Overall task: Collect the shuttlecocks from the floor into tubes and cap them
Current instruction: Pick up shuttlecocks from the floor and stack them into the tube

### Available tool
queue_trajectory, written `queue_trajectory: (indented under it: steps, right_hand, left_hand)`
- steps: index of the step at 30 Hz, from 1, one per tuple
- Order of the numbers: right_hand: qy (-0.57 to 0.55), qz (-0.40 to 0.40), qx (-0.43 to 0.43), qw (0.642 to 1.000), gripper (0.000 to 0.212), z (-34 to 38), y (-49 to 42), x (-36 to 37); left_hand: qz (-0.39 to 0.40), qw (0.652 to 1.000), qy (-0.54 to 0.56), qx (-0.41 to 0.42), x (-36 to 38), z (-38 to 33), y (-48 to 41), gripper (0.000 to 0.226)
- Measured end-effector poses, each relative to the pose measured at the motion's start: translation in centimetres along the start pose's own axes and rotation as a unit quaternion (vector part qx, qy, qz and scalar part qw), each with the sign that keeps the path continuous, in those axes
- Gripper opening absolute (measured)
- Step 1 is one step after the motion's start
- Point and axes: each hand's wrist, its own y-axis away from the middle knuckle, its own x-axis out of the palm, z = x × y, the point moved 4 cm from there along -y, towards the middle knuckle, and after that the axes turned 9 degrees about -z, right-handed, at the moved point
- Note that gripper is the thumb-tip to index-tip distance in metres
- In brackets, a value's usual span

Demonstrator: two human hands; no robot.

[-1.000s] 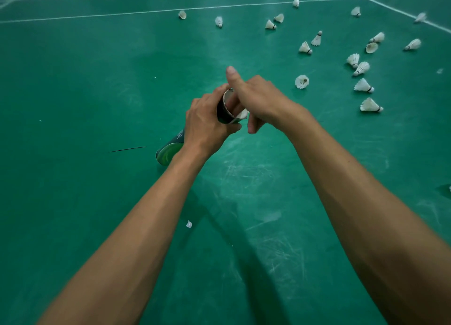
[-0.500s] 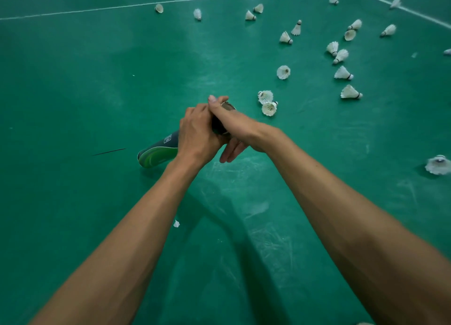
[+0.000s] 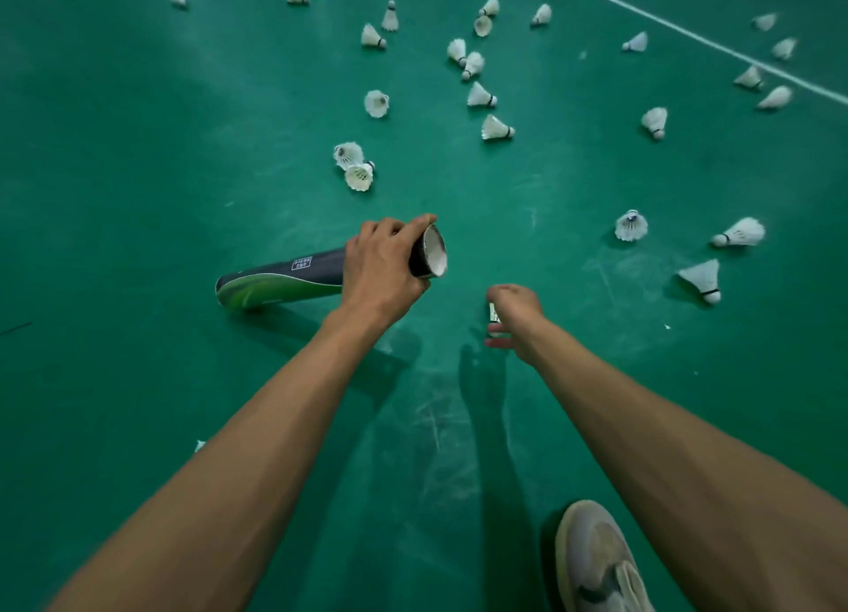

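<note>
Indoor badminton court: green sports floor [image 3: 137, 152] carried white boundary line [image 3: 688, 37]; feather shuttlecocks [image 3: 495, 129] lay scattered across it.

A person's left hand [image 3: 383, 267] grips a dark green tube [image 3: 280, 278] near its open end at frame centre; the right hand [image 3: 516, 322] hangs curled, lower right of it. White shuttlecocks [image 3: 493, 128] scatter across the green floor [image 3: 137, 152] above; a shoe [image 3: 592, 561] at bottom right

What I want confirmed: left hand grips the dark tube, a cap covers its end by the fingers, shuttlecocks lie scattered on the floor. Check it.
No cap: the head view shows that end of the tube open, pale inside visible. The rest holds: the left hand grips it, shuttlecocks lie scattered on the floor.
</note>
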Motion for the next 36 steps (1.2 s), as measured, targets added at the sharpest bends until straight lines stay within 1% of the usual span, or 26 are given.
queue_trajectory:
  steps: [2,3,5,7,9,11,13,14,16,17,18,19,20,21,22,23,25,27,29,32,34,36]
  right_hand:
    - [-0.002,-0.006,0.043,0.999,0.026,-2.8,-1.0,-1.2]
    - [0.012,-0.02,0.045,0.999,0.031,-3.8,-1.5,-1.6]
    - [0.076,-0.056,0.003,0.995,0.041,-5.1,-2.6,-2.3]
    - [0.156,-0.071,-0.075,0.982,0.054,-5.3,-3.3,-2.4]
    - [0.211,-0.05,-0.156,0.964,0.069,-4.5,-3.6,-2.2]
    - [0.271,-0.012,-0.212,0.939,0.083,-3.5,-4.3,-1.9]
    - [0.338,0.023,-0.231,0.912,0.093,-2.6,-5.2,-1.6]
    - [0.365,0.034,-0.231,0.901,0.095,-2.3,-5.7,-1.5]
    - [0.397,0.039,-0.228,0.888,0.092,-1.9,-6.1,-1.2]
    - [0.398,0.027,-0.221,0.89,0.089,-1.9,-6.3,-1.0]
    - [0.388,0.005,-0.209,0.898,0.082,-2.0,-6.5,-0.8]
    - [0.369,-0.02,-0.19,0.91,0.07,-2.1,-6.8,-0.6]
    - [0.349,-0.04,-0.173,0.92,0.051,-2.3,-6.8,-0.2]
    - [0.334,-0.048,-0.161,0.928,0.031,-2.4,-6.5,0.5]
    - [0.324,-0.045,-0.158,0.932,0.016,-2.4,-6.2,1.4]
    - [0.315,-0.038,-0.169,0.933,0.011,-2.0,-5.6,2.4]
    - [0.258,-0.039,-0.195,0.945,0.018,0.0,-4.3,4.7]
    - [0.132,-0.051,-0.206,0.968,0.023,3.1,-2.7,7.1]
    - [0.024,-0.051,-0.231,0.971,0.025,7.0,-0.9,9.3]
    - [-0.058,-0.05,-0.301,0.95,0.027,13.0,3.6,11.3]
    - [-0.091,-0.066,-0.368,0.923,0.026,16.0,7.0,11.6]
    - [-0.1,-0.07,-0.427,0.896,0.025,17.4,9.5,12.2]
  left_hand:
    - [0.023,1.0,-0.005,0.02,1.2,-1.4,0.1,0.085]
    - [0.034,0.999,-0.005,0.029,1.7,-2.0,0.2,0.085]
    - [0.049,0.998,-0.005,0.045,2.5,-2.9,0.3,0.084]
    - [0.057,0.997,-0.004,0.053,2.9,-3.4,0.3,0.084]
    - [0.062,0.997,-0.003,0.055,3.0,-3.6,0.2,0.084]
    - [0.066,0.996,-0.005,0.055,2.9,-3.5,0.0,0.085]
    - [0.064,0.997,-0.005,0.052,2.5,-3.2,-0.2,0.087]
    - [0.062,0.997,-0.004,0.05,2.2,-3.0,-0.3,0.087]
    - [0.055,0.997,-0.002,0.045,1.4,-2.3,-0.5,0.088]
    - [0.052,0.998,-0.002,0.04,1.0,-1.9,-0.6,0.089]
    - [0.048,0.998,-0.002,0.035,0.5,-1.4,-0.7,0.089]
    - [0.043,0.999,-0.003,0.031,0.0,-0.8,-0.7,0.089]
    - [0.038,0.999,-0.004,0.025,-0.5,-0.2,-0.8,0.089]
    - [0.035,0.999,-0.005,0.019,-1.0,0.4,-0.7,0.089]
    - [0.033,0.999,-0.007,0.012,-1.5,1.1,-0.7,0.089]
    - [0.032,0.999,-0.01,0.005,-1.9,1.7,-0.6,0.089]
    - [0.026,0.999,-0.017,-0.011,-2.8,3.2,-0.5,0.089]
    - [0.012,0.999,-0.024,-0.035,-3.7,4.8,-0.4,0.089]
    - [-0.005,0.997,-0.031,-0.064,-4.6,6.5,-0.4,0.088]
    - [-0.04,0.992,-0.042,-0.111,-6.1,8.8,-0.3,0.086]
    - [-0.068,0.987,-0.042,-0.138,-7.1,10.0,-0.1,0.086]
    - [-0.092,0.982,-0.04,-0.158,-8.1,11.0,0.1,0.085]
